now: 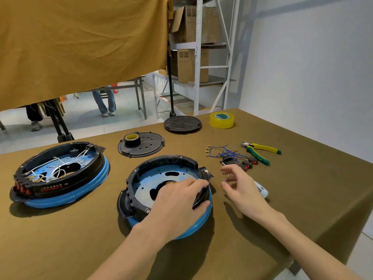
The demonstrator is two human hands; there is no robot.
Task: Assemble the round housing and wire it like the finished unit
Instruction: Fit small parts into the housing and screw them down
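— Left hand (177, 207)?
— Fingers (198, 183) clamped on the housing (141, 186) rim, mid-bench (80, 239).
— Right hand (240, 188)?
— Fingers apart, holding nothing, beside it; wires (224, 152) just beyond.

finished unit (60, 174) left of housing (161, 178); wires (224, 153) and pliers (260, 152) right.

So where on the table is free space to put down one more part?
Bare cloth lies along the near edge in front of the finished unit, and at the far right beyond the pliers. It is crowded between the open housing and the blue wires, where the right hand hovers.
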